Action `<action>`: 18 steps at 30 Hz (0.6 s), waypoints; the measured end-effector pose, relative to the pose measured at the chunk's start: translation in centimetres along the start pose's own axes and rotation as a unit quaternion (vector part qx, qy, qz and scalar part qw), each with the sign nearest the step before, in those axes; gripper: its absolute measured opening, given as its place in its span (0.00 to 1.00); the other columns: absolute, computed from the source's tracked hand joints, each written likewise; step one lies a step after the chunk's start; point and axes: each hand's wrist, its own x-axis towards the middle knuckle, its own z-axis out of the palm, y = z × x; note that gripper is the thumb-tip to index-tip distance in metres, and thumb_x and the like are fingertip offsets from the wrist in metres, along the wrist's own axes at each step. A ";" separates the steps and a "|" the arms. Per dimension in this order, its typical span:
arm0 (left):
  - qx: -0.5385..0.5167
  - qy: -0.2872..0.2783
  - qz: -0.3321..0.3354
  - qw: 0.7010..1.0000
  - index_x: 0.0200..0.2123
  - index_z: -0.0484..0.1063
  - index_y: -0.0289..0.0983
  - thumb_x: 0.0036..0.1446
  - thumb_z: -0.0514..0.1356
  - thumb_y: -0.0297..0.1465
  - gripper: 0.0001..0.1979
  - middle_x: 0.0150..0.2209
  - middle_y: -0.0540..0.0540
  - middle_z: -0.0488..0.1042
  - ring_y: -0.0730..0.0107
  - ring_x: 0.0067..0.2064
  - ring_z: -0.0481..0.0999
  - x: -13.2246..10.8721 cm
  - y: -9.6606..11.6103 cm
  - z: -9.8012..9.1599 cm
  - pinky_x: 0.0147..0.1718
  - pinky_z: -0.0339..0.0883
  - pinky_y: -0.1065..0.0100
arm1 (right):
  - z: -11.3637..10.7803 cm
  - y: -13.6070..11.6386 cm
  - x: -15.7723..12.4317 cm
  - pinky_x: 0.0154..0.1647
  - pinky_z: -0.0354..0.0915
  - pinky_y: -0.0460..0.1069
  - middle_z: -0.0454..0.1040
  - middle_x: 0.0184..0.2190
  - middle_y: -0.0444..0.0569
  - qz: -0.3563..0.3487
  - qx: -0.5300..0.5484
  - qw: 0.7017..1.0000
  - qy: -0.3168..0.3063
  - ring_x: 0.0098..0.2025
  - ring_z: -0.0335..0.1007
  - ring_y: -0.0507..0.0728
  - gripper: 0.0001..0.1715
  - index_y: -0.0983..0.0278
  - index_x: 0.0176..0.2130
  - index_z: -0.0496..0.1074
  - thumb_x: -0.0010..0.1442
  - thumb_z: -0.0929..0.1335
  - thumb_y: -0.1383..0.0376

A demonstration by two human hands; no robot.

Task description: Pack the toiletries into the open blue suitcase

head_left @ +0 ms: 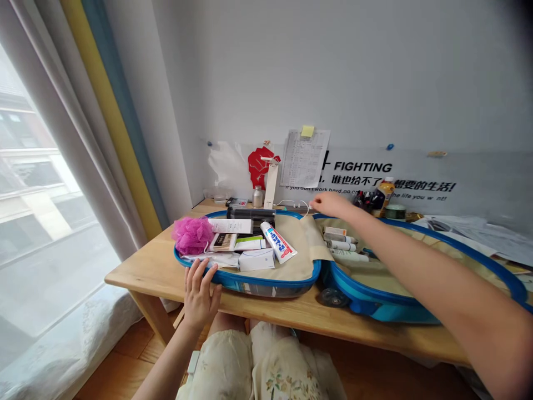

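An open blue suitcase [287, 288] lies on the wooden table, its two halves side by side. My left hand [202, 294] rests on the near rim of the left half, fingers apart and holding nothing. Beside those fingers are a pink bath puff [192, 235] and a flat clear packet [216, 259]. The same half contains a toothpaste tube [278, 243], white boxes [257, 260] and a pack of cotton swabs [224, 241]. Past the far rim, my right hand [328, 204] is closed at a white cable [307, 206]; what its fingertips grip is too small to make out.
Small tubes and a box [335, 231] lie in the suitcase's right half, under my right forearm. Along the wall stand a small bottle [257, 196], a white upright device [271, 186], a yellow-labelled bottle [385, 194] and a dark jar [395, 212]. Papers [462, 234] spread at the right.
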 end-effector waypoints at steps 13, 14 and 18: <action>-0.004 0.017 0.030 0.999 0.65 0.56 0.41 0.63 0.53 0.28 0.27 0.64 0.38 0.60 0.54 0.69 0.51 0.3 -0.3 0.1 0.66 0.45 0.48 | 5.9 11.8 -4.1 0.39 0.66 0.49 0.77 0.43 0.54 -0.037 0.004 0.994 -0.104 0.42 0.74 0.60 0.15 0.62 0.39 0.76 0.49 0.71 0.60; -0.004 0.018 0.030 0.999 0.64 0.56 0.41 0.63 0.53 0.28 0.27 0.63 0.38 0.61 0.54 0.69 0.52 0.3 -0.3 0.1 0.66 0.46 0.48 | 6.1 11.9 -4.0 0.39 0.66 0.49 0.76 0.43 0.54 -0.043 0.005 0.994 -0.102 0.43 0.73 0.60 0.15 0.62 0.39 0.76 0.50 0.71 0.60; -0.005 0.018 0.029 0.999 0.65 0.56 0.41 0.62 0.53 0.28 0.27 0.64 0.37 0.60 0.52 0.69 0.52 0.2 -0.3 0.1 0.66 0.47 0.46 | 6.8 12.9 -3.2 0.40 0.66 0.50 0.77 0.41 0.51 -0.048 -0.003 0.994 -0.099 0.41 0.73 0.58 0.10 0.62 0.38 0.76 0.54 0.70 0.62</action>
